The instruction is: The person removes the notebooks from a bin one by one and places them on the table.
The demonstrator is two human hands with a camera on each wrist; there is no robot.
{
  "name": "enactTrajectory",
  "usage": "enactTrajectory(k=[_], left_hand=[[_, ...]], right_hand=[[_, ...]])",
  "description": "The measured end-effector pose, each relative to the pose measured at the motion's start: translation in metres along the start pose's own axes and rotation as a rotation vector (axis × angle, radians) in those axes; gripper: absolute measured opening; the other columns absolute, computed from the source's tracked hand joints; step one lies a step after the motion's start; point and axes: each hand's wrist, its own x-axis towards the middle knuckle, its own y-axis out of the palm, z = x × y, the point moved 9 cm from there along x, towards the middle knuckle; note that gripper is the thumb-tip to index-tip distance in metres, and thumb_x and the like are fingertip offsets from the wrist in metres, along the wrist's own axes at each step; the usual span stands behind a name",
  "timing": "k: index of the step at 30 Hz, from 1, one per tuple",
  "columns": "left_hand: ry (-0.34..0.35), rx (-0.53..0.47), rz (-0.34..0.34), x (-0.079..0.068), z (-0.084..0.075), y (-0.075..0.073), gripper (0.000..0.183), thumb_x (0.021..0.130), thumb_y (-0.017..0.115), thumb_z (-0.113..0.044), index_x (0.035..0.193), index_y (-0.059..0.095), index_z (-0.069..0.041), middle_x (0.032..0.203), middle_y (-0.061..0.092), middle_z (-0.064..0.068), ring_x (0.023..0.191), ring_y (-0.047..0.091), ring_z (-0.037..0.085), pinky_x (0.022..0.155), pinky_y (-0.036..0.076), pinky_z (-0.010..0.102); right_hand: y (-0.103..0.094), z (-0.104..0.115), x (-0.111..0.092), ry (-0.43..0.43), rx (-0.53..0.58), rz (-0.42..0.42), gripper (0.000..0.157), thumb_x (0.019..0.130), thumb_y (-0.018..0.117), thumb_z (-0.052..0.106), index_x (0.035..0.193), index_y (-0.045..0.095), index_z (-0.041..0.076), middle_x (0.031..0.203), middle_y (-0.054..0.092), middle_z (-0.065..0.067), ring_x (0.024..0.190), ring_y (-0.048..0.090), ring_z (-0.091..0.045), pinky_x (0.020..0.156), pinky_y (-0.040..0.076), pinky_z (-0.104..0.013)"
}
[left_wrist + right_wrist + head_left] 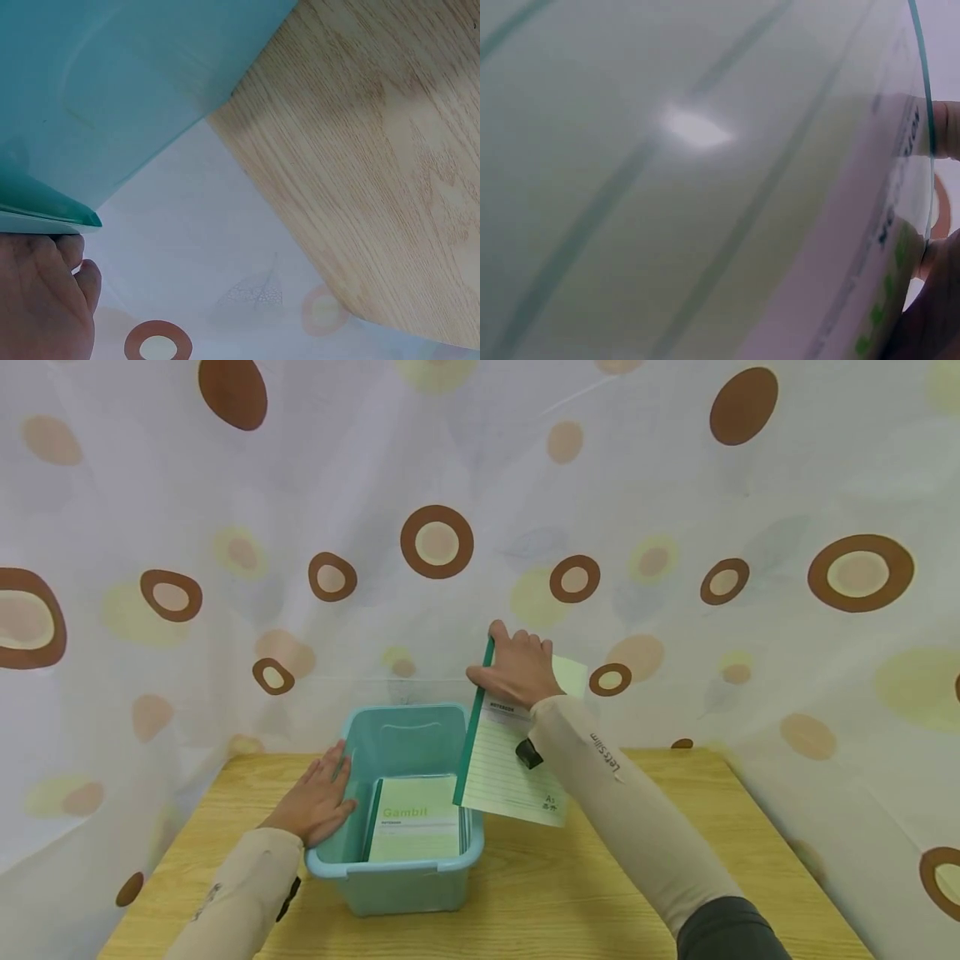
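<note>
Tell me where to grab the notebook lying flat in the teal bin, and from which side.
Take the flat notebook by its near edge, coming from above. It lies flat on the bottom of the teal bin, walled all round, so only the top is open. The left hand rests on the bin's left rim, and the right hand holds another notebook above the right rim.

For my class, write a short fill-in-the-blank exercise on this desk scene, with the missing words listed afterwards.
1. The right hand holds a green notebook above the teal ____.
2. The left hand rests on the bin's ____ side.
3. Inside the bin lies a second notebook printed with the word ____.
4. The bin stands on a ____ table.

Missing words: bin; left; Gambit; wooden
</note>
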Motion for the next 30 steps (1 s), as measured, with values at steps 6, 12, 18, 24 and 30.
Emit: enactTrajectory(k=[6,12,18,24,30], left_hand=[[-0.008,0.002,0.007,0.001,0.001,0.001,0.064,0.096,0.045,-0.023,0.142,0.028,0.018,0.155,0.012,0.032,0.143,0.011,0.045,0.115,0.013,0.055],[-0.014,-0.002,0.017,0.0,0.0,0.001,0.064,0.097,0.044,-0.023,0.142,0.027,0.018,0.155,0.011,0.032,0.143,0.011,0.045,0.115,0.012,0.055],[-0.016,0.005,0.004,0.0,0.001,-0.001,0.064,0.096,0.045,-0.023,0.142,0.027,0.019,0.155,0.012,0.032,0.143,0.012,0.045,0.115,0.013,0.055],[-0.02,0.006,0.011,0.0,0.002,0.0,0.066,0.096,0.045,-0.024,0.143,0.025,0.018,0.155,0.011,0.031,0.143,0.011,0.044,0.115,0.013,0.055],[-0.027,0.017,0.019,0.001,0.004,0.002,0.067,0.096,0.045,-0.025,0.144,0.024,0.017,0.156,0.01,0.03,0.144,0.011,0.044,0.116,0.012,0.055]], right_hand=[[0.015,-0.037,-0.005,0.006,-0.014,0.01,0.049,0.077,0.05,0.037,0.117,0.045,0.01,0.084,0.047,-0.011,0.079,0.042,-0.03,0.076,0.029,-0.044],[0.041,-0.067,-0.01,0.014,-0.045,0.05,0.054,0.08,0.053,0.039,0.124,0.045,0.008,0.088,0.05,-0.013,0.082,0.045,-0.031,0.08,0.032,-0.047],[0.076,-0.085,-0.012,-0.02,-0.069,0.082,0.057,0.082,0.056,0.041,0.126,0.046,0.006,0.091,0.051,-0.013,0.085,0.045,-0.032,0.08,0.032,-0.048],[0.125,-0.1,-0.019,-0.054,-0.072,0.131,0.05,0.081,0.058,0.04,0.118,0.048,0.008,0.088,0.05,-0.012,0.082,0.045,-0.031,0.076,0.03,-0.045],[0.162,-0.103,-0.029,-0.078,-0.066,0.153,0.049,0.081,0.061,0.041,0.117,0.05,0.01,0.086,0.047,-0.01,0.079,0.042,-0.029,0.074,0.029,-0.043]])
